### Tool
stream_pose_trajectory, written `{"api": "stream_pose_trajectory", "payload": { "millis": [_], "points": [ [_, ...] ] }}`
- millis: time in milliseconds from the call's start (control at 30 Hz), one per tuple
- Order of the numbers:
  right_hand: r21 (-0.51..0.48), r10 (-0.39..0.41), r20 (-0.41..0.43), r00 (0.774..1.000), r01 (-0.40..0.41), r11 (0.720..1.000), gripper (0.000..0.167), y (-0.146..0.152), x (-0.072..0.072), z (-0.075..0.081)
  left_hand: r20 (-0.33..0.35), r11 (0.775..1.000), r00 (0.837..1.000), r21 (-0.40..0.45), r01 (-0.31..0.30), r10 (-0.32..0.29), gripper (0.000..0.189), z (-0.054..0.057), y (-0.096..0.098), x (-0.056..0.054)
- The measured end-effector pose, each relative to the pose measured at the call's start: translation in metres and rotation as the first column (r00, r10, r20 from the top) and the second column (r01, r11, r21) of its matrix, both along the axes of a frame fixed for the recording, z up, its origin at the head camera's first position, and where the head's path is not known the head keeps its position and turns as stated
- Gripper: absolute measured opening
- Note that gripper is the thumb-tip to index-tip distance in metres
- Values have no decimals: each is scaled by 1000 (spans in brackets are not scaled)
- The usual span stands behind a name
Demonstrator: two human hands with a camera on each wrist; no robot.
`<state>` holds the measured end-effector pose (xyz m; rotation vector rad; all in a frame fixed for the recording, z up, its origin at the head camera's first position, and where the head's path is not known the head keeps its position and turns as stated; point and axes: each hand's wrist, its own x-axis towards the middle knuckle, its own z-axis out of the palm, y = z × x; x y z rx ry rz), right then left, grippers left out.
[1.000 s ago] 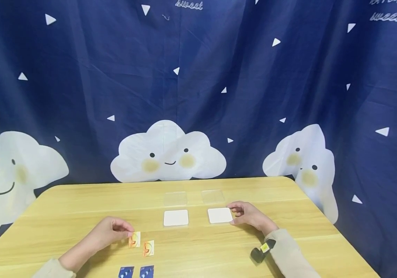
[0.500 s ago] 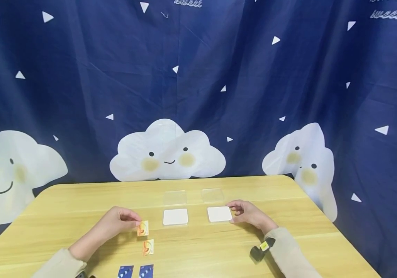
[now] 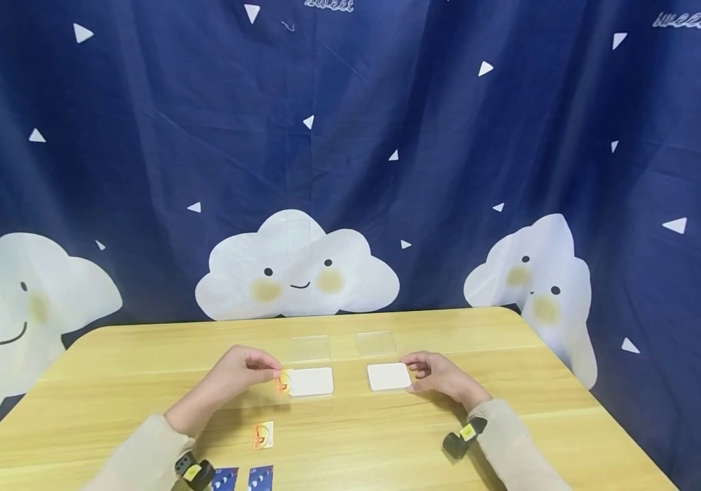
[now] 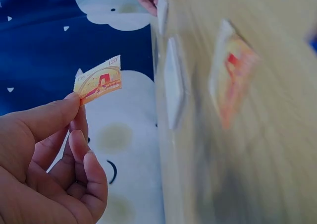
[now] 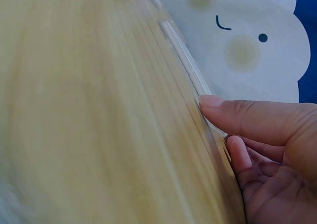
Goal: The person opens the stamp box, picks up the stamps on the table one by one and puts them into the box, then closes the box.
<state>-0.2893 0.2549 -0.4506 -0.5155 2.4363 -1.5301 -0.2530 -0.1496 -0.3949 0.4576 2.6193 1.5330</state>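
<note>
Between thumb and index finger, my left hand point(image 3: 228, 385) pinches an orange postage stamp point(image 4: 101, 83) with a perforated edge and the number 120. In the head view, that stamp overlaps the left edge of a flat clear case with a white top point(image 3: 311, 382). My right hand point(image 3: 445, 382) grips the right edge of a second white-topped clear case point(image 3: 389, 377), its thumb at the near corner and fingers at the far one. Another orange stamp point(image 3: 263, 435) lies on the table below the left hand.
Two blue stamps, one left point(image 3: 225, 479) and one right point(image 3: 260, 478), lie at the table's near edge. Behind the cases are two thin clear plastic pieces, a left one point(image 3: 309, 348) and a right one point(image 3: 376, 343). A dark blue cloud curtain point(image 3: 350, 170) hangs beyond the wooden table point(image 3: 479, 334).
My left hand has carried the orange stamp from beside the other orange stamp, rightward and away from me, to the left case. The right hand has stayed at the right case.
</note>
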Motion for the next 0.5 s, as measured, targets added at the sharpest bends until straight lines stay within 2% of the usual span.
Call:
{"api": "stream_pose_trajectory", "payload": {
  "millis": [133,500],
  "points": [
    [3,-4,-4,1000,4,1000,57,0,1,1,-3,1000,1000,23,13,-13,12,4,18,-3],
    [2,-8,-5,1000,8,1000,58,0,1,0,-3,996,998,59,63,-63,11,6,58,-16]
  ]
}}
